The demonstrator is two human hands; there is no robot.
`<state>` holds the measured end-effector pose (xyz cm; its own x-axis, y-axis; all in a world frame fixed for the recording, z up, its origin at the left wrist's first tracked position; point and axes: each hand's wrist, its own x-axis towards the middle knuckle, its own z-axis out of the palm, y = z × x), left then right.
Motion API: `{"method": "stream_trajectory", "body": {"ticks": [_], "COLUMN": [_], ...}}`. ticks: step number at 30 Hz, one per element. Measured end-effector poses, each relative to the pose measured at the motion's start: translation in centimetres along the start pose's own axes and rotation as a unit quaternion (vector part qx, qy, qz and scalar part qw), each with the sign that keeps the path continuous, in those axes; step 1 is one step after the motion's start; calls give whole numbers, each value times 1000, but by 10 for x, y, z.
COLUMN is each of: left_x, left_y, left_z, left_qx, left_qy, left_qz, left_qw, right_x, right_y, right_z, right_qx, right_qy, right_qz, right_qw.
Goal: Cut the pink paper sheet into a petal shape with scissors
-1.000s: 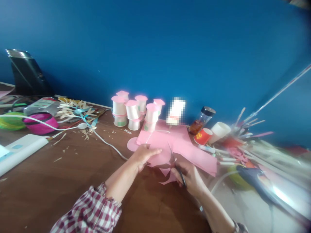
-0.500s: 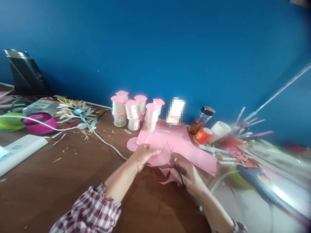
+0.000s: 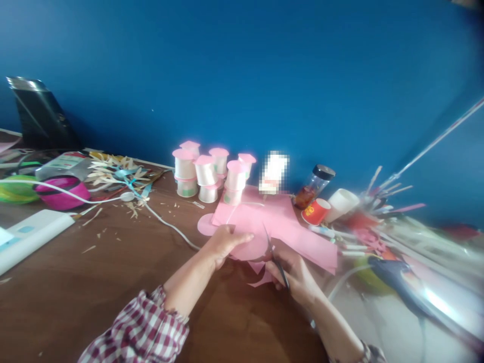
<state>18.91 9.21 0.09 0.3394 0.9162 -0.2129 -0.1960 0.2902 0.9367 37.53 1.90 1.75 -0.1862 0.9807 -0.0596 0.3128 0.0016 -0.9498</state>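
My left hand point(image 3: 226, 245) pinches a rounded piece of pink paper point(image 3: 252, 247), thumb on top and fingers beneath. In my right hand point(image 3: 293, 275) is a pair of scissors with dark handles point(image 3: 281, 272); the blades lie at the right edge of that paper. Pink offcuts point(image 3: 260, 279) lie just below the held piece. Behind it, larger pink sheets point(image 3: 302, 244) are spread on the brown table, and another rounded pink piece point(image 3: 204, 225) shows left of them. The fingertips under the paper are hidden.
Several white spools with pink tops point(image 3: 207, 171) stand stacked behind my hands. A dark-lidded jar point(image 3: 315, 184), a red paper cup point(image 3: 316, 212) and a white cup point(image 3: 342, 204) are at the right. A glue gun point(image 3: 412, 287) lies nearer. At the left are a power strip point(image 3: 38, 234) and cables.
The held pink paper and my left thumb have shifted slightly to the right. The scissors have moved a little, their tip lower and further right. Everything else looks the same.
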Motion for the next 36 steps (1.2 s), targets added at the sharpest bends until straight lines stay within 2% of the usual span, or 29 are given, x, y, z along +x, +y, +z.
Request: {"method": "stream_trajectory", "body": {"ticks": [28, 36], "left_x": [3, 3], "left_y": [-3, -1], "left_z": [-3, -4], "left_qx": [-3, 6], "left_qy": [-32, -26], "left_qz": [8, 6], "left_qw": [999, 1000], "right_x": [0, 0], "right_y": [4, 5], "right_z": [-2, -4], "right_qx": [-28, -29], "right_qy": [2, -9], "right_qz": [-11, -18], "right_qw": [1000, 999]}}
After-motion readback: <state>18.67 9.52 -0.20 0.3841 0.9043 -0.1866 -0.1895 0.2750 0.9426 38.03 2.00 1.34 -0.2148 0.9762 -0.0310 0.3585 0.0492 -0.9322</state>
